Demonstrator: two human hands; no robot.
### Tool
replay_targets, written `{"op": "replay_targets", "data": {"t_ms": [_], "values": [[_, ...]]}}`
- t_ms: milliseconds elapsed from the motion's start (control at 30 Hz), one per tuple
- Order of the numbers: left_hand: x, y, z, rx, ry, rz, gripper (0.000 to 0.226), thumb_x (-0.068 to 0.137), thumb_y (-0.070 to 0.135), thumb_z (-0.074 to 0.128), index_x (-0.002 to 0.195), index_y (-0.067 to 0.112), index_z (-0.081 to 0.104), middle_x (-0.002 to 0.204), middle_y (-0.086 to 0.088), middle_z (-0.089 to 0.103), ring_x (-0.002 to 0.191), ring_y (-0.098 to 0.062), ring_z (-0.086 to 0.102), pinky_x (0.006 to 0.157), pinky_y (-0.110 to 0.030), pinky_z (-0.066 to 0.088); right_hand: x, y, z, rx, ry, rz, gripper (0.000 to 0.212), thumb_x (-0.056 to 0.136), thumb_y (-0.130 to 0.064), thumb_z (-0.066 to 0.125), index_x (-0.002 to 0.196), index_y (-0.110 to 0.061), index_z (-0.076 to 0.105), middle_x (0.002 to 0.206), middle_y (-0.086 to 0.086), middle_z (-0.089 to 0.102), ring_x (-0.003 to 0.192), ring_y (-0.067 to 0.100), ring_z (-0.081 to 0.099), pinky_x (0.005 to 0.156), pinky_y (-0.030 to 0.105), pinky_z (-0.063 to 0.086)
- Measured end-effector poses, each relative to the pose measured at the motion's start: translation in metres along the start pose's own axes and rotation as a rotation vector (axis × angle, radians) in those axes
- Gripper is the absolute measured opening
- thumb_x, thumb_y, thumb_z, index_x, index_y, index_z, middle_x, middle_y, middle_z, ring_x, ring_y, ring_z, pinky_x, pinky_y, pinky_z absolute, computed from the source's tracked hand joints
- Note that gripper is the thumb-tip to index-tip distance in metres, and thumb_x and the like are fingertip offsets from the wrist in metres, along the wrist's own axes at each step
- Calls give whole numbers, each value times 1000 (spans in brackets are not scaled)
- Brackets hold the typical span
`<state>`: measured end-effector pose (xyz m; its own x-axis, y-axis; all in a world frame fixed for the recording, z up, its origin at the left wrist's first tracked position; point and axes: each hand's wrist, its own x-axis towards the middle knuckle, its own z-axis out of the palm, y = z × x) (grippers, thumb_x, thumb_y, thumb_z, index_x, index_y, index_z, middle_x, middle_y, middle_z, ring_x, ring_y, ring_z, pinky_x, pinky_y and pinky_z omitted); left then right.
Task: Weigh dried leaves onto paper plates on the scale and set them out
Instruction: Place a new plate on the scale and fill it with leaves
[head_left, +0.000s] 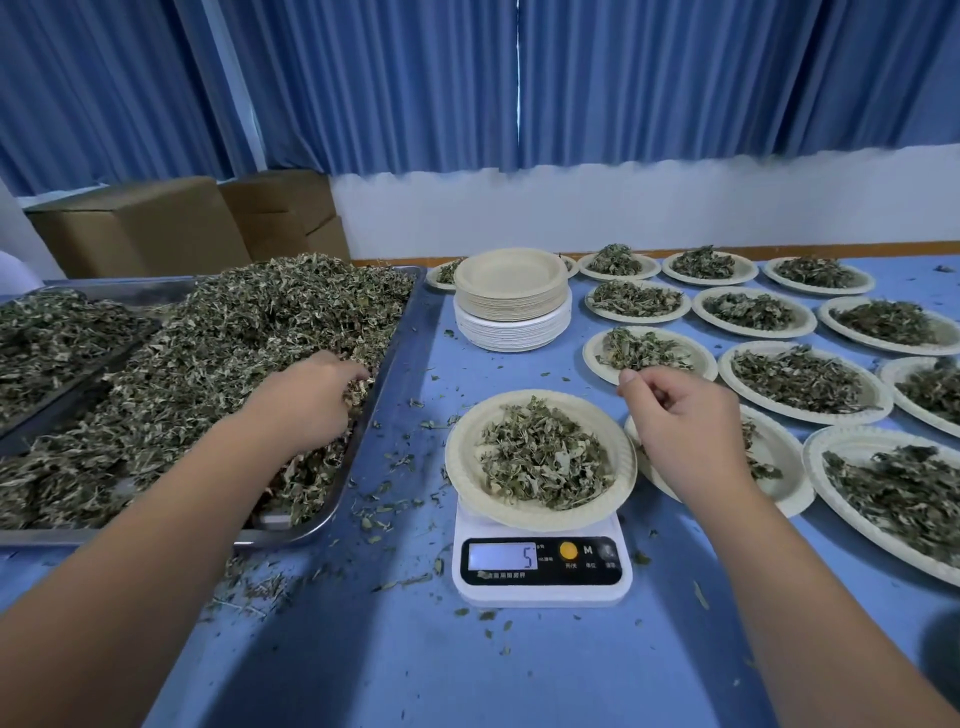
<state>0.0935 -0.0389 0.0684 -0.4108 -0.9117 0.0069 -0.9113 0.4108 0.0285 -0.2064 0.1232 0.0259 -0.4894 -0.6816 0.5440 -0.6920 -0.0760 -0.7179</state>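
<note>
A white kitchen scale sits at the centre of the blue table, its display reading 5. A paper plate with a small heap of dried leaves rests on it. My left hand reaches into the big pile of dried leaves in the steel tray, fingers curled into the leaves. My right hand hovers just right of the weighed plate, fingers loosely curled; whether they pinch any leaves is hidden.
A stack of unused paper plates stands behind the scale. Several filled plates cover the table's right side. A second tray of leaves lies at far left. Cardboard boxes and blue curtains stand behind. Leaf crumbs litter the table.
</note>
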Motion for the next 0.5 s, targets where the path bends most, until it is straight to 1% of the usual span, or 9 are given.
{"op": "replay_targets", "data": {"t_ms": [67,133,167,233,333,400,433,467,500], "values": [[-2,-7,9,98,-86,-30,61,91,11,48,147,31,34,152,-5,30,128,-29,46,96,-43,47,0,0,0,-11,1,-5,39,94,-31,55,70,0,62,52,10,48,53,18,41,54,37,42],[-2,-9,16,143,-133,-35,61,93,18,45,149,32,28,153,-5,29,132,-30,42,101,-45,43,0,0,1,-10,-3,-1,39,94,-31,55,70,0,62,52,9,47,52,17,40,53,35,41],[-3,-10,18,146,-143,-29,58,93,20,43,148,33,29,150,-5,33,131,-30,43,100,-45,43,-1,1,1,-7,-6,2,39,94,-31,55,70,-1,62,52,9,47,51,16,40,53,35,40],[-3,-9,20,146,-134,-5,50,93,23,42,142,33,38,139,-4,45,123,-29,49,95,-44,47,-1,1,1,2,-10,12,39,94,-31,55,71,-1,63,53,9,48,51,15,39,53,36,40],[-5,-8,20,110,-119,27,38,90,15,44,126,27,53,122,-5,56,107,-28,57,87,-43,52,0,1,1,8,-7,18,38,94,-31,55,72,-1,63,52,7,47,51,14,40,53,36,41],[-5,-7,21,85,-123,40,33,88,8,45,116,20,58,114,-6,60,98,-27,59,80,-40,54,0,1,1,13,-3,20,38,94,-31,56,70,-2,63,53,6,47,50,13,39,54,35,40],[-6,-7,21,82,-123,41,28,88,6,45,108,19,60,109,-6,62,94,-26,60,79,-39,54,0,1,1,14,-3,20,38,94,-31,56,70,-3,63,54,6,47,51,12,39,54,35,40],[-7,-7,22,78,-120,42,23,88,4,45,95,20,60,104,-6,63,90,-25,60,78,-40,55,0,1,1,13,-2,20,38,93,-31,56,69,-3,63,53,6,47,51,13,39,54,35,40],[-8,-6,22,71,-112,40,24,88,2,45,81,23,56,98,-5,62,87,-24,60,77,-41,55,0,1,1,14,-2,20,38,93,-31,56,69,-3,63,53,6,47,51,13,39,54,35,40]]}}
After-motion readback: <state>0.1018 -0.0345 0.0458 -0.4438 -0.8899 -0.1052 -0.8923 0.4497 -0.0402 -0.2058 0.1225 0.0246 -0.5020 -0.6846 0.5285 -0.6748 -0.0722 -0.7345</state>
